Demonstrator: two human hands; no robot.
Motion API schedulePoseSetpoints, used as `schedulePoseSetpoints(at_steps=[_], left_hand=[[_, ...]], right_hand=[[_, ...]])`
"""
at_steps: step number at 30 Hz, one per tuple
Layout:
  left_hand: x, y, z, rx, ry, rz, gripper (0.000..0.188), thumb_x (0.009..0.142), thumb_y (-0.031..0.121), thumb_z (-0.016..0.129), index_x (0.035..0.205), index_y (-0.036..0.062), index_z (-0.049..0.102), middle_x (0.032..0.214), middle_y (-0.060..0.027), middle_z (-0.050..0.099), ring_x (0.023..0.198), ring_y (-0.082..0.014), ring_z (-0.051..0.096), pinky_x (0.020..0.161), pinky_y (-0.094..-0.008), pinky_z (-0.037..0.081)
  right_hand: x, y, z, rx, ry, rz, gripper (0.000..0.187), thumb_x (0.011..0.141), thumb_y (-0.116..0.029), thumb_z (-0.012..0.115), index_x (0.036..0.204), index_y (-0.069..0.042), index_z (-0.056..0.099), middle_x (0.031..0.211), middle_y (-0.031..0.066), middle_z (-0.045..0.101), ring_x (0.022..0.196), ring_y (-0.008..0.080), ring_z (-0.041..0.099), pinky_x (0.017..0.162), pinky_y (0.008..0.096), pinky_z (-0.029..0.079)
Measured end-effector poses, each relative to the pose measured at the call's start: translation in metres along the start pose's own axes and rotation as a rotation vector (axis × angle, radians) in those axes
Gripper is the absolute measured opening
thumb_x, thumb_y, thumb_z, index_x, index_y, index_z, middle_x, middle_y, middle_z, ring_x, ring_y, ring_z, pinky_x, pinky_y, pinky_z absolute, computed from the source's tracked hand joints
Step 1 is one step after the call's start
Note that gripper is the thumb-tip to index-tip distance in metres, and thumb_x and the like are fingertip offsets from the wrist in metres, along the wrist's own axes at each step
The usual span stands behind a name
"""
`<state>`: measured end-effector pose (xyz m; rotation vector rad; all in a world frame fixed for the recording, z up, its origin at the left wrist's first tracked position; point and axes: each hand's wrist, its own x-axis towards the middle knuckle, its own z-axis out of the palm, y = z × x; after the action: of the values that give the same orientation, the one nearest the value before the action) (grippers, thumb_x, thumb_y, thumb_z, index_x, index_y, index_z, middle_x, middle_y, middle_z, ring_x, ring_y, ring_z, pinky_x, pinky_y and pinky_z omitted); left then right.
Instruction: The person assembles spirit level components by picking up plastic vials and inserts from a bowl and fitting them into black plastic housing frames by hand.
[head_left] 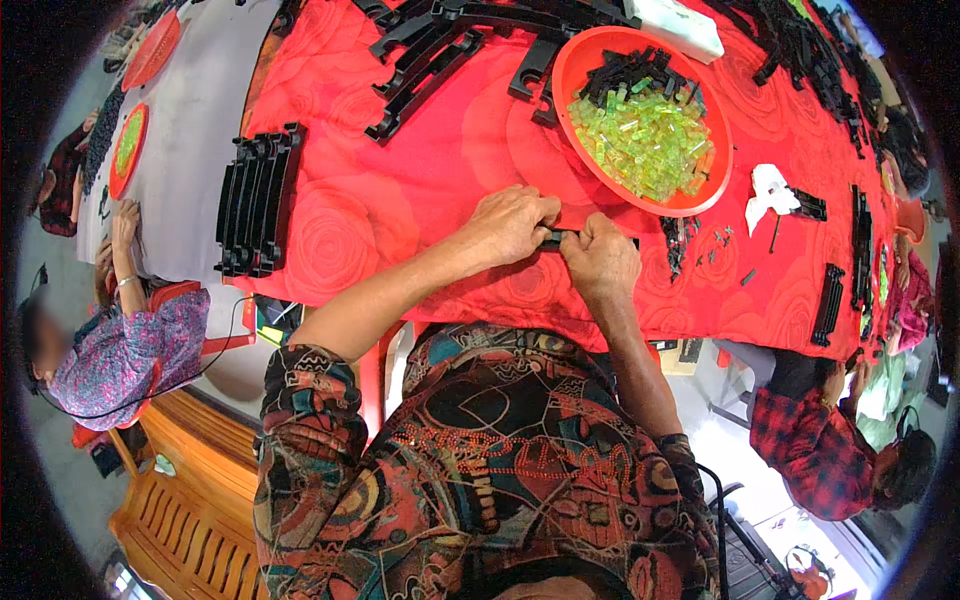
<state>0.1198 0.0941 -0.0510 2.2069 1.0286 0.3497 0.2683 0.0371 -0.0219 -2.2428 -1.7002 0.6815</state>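
Note:
Both of my hands meet near the middle of the red-clothed table, low over the cloth. A small black plastic piece shows between them, mostly hidden by the fingers. My left hand is closed on its left end, with thumb and fingers pressed together. On its other side, my right hand is closed too, thumb on top, and a short dark end pokes out past the knuckles. Just beyond my hands stands a red plastic bowl, holding many translucent yellow-green pieces and a heap of small black parts.
Slotted black strips lie stacked at left; longer ones spread at the back. Right of the bowl are crumpled white tissue, scattered black bits and more black strips. One person sits left, another right.

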Motion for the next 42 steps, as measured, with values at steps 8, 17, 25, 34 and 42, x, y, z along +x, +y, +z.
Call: schedulePoseSetpoints(at_steps=[8,17,25,34,42], left_hand=[[-0.016,-0.003,0.0,-0.136,0.174,0.055,0.019,0.072,0.015,0.065,0.081,0.0037,0.053,0.078,-0.0135,0.057,0.077,-0.0314,0.055,0.066,-0.0436,0.042],[-0.051,-0.009,-0.018,0.121,0.336,0.344,0.028,0.065,0.014,0.072,0.087,0.006,0.057,0.099,-0.0103,0.05,0.088,-0.0275,0.05,0.072,-0.0388,0.039],[-0.035,-0.006,0.002,0.287,0.255,0.431,0.027,0.073,0.019,0.064,0.099,0.0102,0.062,0.103,-0.0118,0.049,0.091,-0.0268,0.048,0.076,-0.0386,0.039],[-0.033,-0.01,0.0,0.326,0.17,0.4,0.035,0.07,0.017,0.068,0.105,0.0151,0.064,0.104,-0.0083,0.05,0.092,-0.0246,0.048,0.074,-0.0363,0.039],[-0.023,-0.01,-0.012,0.175,-0.025,0.355,0.033,0.072,0.009,0.062,0.104,0.0153,0.065,0.106,-0.0073,0.05,0.093,-0.0248,0.047,0.074,-0.0369,0.038]], right_hand=[[0.005,-0.003,-0.004,-0.083,-0.065,0.035,0.026,0.073,-0.029,0.058,0.075,-0.003,0.054,0.071,0.0184,0.06,0.071,0.0381,0.06,0.063,0.0499,0.045],[0.005,-0.002,-0.005,-0.034,-0.019,0.008,0.023,0.07,-0.025,0.058,0.071,-0.003,0.054,0.068,0.0197,0.059,0.068,0.0386,0.059,0.061,0.0505,0.045],[0.002,-0.001,-0.005,-0.012,-0.016,0.007,0.025,0.071,-0.027,0.059,0.072,-0.002,0.055,0.071,0.0202,0.06,0.071,0.0383,0.06,0.063,0.0496,0.046],[0.0,-0.002,-0.002,-0.058,-0.055,0.017,0.026,0.072,-0.028,0.059,0.076,-0.002,0.054,0.078,0.0198,0.061,0.074,0.0382,0.061,0.064,0.0501,0.046],[0.002,0.005,0.004,-0.029,0.037,-0.066,0.024,0.071,-0.024,0.06,0.073,-0.002,0.053,0.072,0.019,0.06,0.067,0.0377,0.06,0.058,0.0494,0.047]])
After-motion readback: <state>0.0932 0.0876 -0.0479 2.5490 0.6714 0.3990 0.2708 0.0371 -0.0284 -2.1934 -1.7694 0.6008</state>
